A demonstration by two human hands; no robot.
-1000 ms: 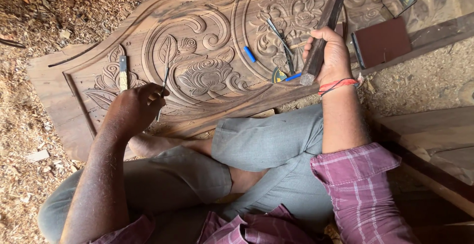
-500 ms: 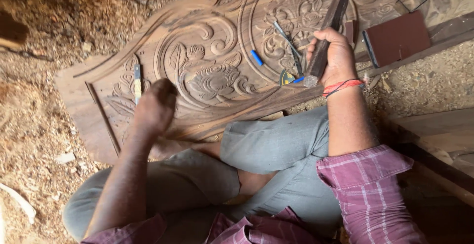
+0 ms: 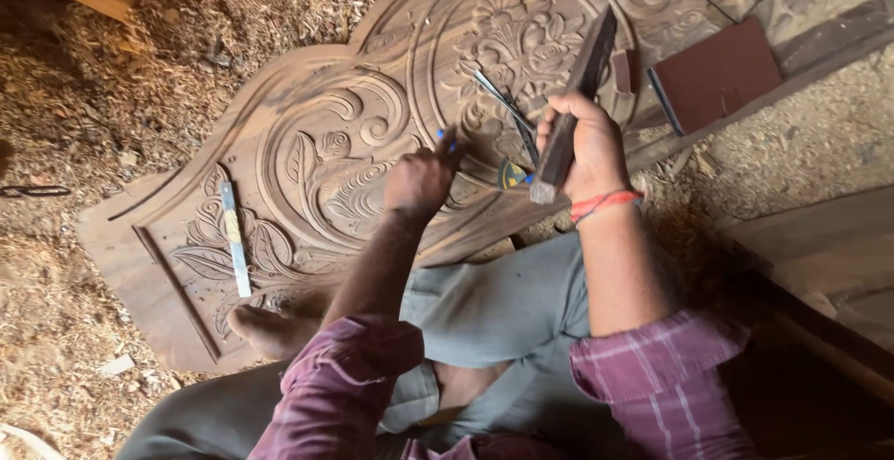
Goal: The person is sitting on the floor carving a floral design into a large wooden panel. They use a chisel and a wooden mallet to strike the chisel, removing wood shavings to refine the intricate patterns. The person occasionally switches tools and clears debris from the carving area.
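With our right hand (image 3: 585, 148) gripping a wooden mallet (image 3: 573, 111) and our left hand (image 3: 421, 179) closed on a blue-tipped chisel (image 3: 447, 140), we judge the carved panel (image 3: 307, 157) below largely finished, with only detailing seemingly left

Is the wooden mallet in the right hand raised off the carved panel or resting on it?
Raised: the right hand grips the mallet aloft above the carved panel.

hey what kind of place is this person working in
Most likely a woodcarving workshop: a big carved wooden panel lies on a floor of wood shavings, and the right hand grips a wooden mallet.
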